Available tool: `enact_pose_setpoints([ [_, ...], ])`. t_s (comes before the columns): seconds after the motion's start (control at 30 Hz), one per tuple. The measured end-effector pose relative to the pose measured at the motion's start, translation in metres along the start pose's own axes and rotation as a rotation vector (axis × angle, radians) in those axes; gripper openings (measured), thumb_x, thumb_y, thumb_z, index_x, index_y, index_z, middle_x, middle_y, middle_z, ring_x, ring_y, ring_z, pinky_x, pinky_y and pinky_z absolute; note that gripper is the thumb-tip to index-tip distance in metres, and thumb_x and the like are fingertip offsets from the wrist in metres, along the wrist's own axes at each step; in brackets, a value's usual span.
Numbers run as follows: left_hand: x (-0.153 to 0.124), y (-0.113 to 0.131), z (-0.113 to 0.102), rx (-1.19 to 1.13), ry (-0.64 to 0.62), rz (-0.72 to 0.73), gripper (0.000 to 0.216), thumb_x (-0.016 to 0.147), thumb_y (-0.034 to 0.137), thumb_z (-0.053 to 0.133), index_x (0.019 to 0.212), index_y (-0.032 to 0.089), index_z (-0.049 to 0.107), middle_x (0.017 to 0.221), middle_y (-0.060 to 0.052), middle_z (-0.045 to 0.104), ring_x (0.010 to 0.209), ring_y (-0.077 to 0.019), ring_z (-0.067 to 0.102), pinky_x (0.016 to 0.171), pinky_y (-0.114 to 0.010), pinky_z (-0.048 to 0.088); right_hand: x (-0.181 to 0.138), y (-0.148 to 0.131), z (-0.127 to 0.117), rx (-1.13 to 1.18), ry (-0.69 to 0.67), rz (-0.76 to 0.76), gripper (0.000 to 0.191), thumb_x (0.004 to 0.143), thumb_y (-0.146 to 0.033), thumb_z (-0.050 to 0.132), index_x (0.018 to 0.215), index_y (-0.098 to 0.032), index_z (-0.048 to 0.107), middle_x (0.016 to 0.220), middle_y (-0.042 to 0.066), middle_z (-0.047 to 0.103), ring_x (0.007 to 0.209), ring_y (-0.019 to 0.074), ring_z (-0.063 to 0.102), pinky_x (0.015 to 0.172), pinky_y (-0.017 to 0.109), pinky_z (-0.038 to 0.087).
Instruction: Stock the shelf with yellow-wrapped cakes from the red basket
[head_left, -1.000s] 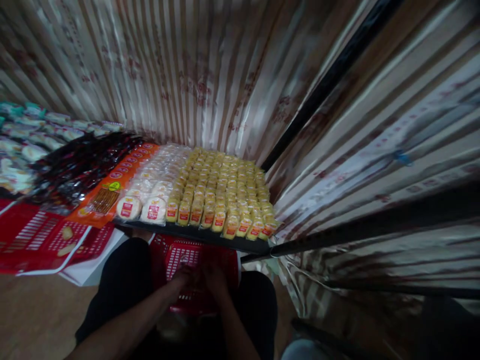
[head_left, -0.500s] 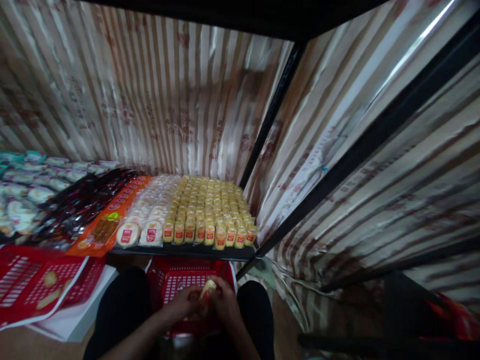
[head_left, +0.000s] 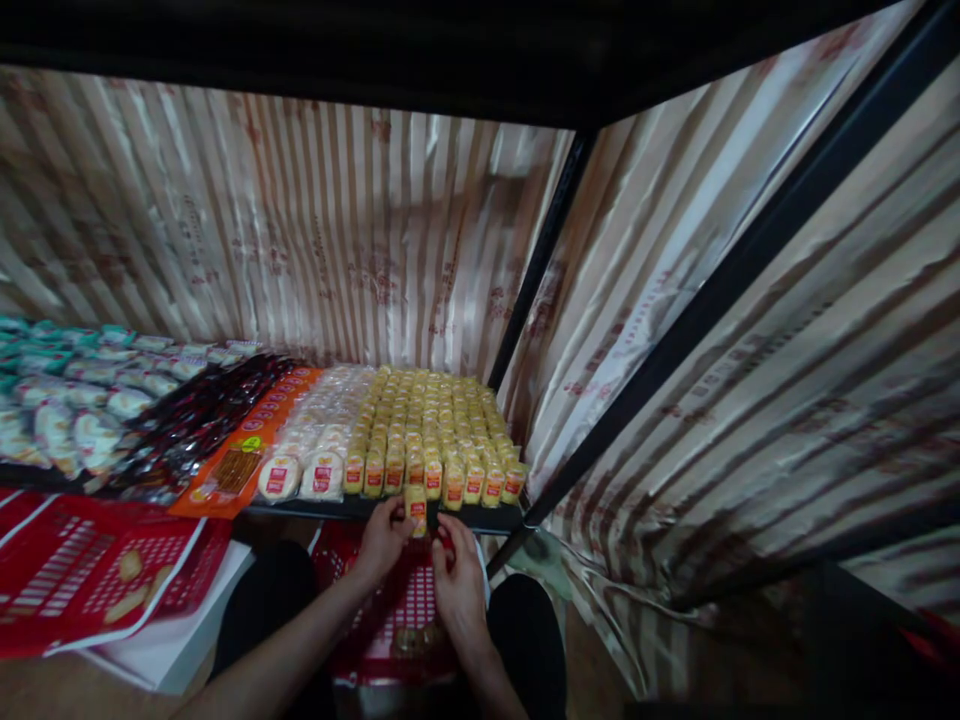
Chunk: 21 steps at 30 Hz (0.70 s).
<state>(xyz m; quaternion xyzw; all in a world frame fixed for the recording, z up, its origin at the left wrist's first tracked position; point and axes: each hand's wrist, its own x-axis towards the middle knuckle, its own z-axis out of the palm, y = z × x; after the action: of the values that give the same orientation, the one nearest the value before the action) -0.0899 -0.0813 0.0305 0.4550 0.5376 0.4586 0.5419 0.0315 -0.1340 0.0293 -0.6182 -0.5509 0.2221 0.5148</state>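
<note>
My left hand pinches a small yellow wrapped cake with a red label, holding it upright by its left side at the shelf's front edge. Just to the right of that cake is my right hand, its thumb and fingers apart and nothing seen between them. Behind both hands, rows of matching yellow wrapped cakes fill the right end of the black shelf. Below my hands, between my knees, a red basket holds a few wrapped pieces that I cannot make out clearly.
Left of the cakes lie round white packets, an orange snack bag, dark shiny packets and white-and-green packets. A second red basket stands at the left on a white box. Black posts frame the striped curtain.
Both hands have moved up and forward from over the basket to the shelf edge. The cake is now upright in my left hand, and my right hand has come away from it.
</note>
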Motion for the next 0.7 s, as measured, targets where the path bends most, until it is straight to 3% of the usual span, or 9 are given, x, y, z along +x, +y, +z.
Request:
enact_pose_setpoints([
  [0.07, 0.008, 0.003, 0.004, 0.126, 0.042, 0.022, 0.029, 0.067, 0.028, 0.058, 0.092, 0.014, 0.057, 0.073, 0.001, 0.054, 0.058, -0.0123, 0.053, 0.053, -0.023, 0.044, 0.001, 0.0, 0.002, -0.005, -0.006, -0.012, 0.032, 0.078, -0.023, 0.044, 0.104, -0.018, 0.062, 0.109, 0.011, 0.06, 0.092, 0.0182, 0.062, 0.082, 0.033, 0.052],
  [0.23, 0.019, 0.006, 0.018, 0.283, 0.084, 0.088, 0.025, 0.07, 0.019, 0.058, 0.094, 0.013, 0.058, 0.078, -0.001, 0.056, 0.072, -0.0137, 0.054, 0.07, -0.025, 0.045, 0.007, -0.002, 0.0, -0.022, -0.007, 0.016, 0.033, 0.077, -0.022, 0.042, 0.103, -0.019, 0.063, 0.11, 0.01, 0.06, 0.099, 0.019, 0.059, 0.087, 0.032, 0.049],
  [0.43, 0.022, 0.012, 0.022, 0.353, 0.075, 0.061, 0.025, 0.074, 0.024, 0.055, 0.097, 0.013, 0.058, 0.076, -0.001, 0.056, 0.07, -0.014, 0.054, 0.068, -0.024, 0.044, 0.007, 0.011, -0.001, 0.054, -0.013, 0.121, 0.033, 0.081, -0.03, 0.042, 0.107, -0.018, 0.059, 0.11, 0.011, 0.061, 0.096, 0.0193, 0.06, 0.087, 0.034, 0.049],
  [0.53, 0.018, 0.017, 0.014, 0.43, -0.029, 0.058, 0.023, 0.073, 0.023, 0.054, 0.092, 0.014, 0.061, 0.073, 0.0, 0.057, 0.069, -0.0144, 0.054, 0.065, -0.023, 0.042, 0.005, 0.014, -0.003, 0.072, 0.008, 0.193, 0.044, 0.083, -0.037, 0.041, 0.12, -0.016, 0.05, 0.116, 0.013, 0.058, 0.101, 0.0203, 0.059, 0.086, 0.035, 0.049],
  [0.63, 0.01, 0.023, 0.001, 0.572, -0.218, 0.125, 0.026, 0.07, 0.024, 0.056, 0.092, 0.015, 0.065, 0.081, -0.002, 0.06, 0.075, -0.0165, 0.055, 0.069, -0.024, 0.042, 0.006, 0.009, -0.01, -0.047, 0.043, 0.103, 0.052, 0.083, -0.04, 0.044, 0.128, -0.015, 0.046, 0.129, 0.014, 0.05, 0.117, 0.0238, 0.049, 0.095, 0.04, 0.043],
  [0.7, 0.005, 0.029, -0.009, 0.705, -0.356, 0.207, 0.03, 0.069, 0.027, 0.058, 0.097, 0.018, 0.066, 0.087, -0.003, 0.061, 0.079, -0.0177, 0.057, 0.07, -0.024, 0.042, 0.007, 0.005, -0.015, -0.122, -0.004, 0.026, 0.05, 0.081, -0.039, 0.048, 0.125, -0.017, 0.05, 0.131, 0.012, 0.05, 0.122, 0.0251, 0.044, 0.101, 0.042, 0.037],
])
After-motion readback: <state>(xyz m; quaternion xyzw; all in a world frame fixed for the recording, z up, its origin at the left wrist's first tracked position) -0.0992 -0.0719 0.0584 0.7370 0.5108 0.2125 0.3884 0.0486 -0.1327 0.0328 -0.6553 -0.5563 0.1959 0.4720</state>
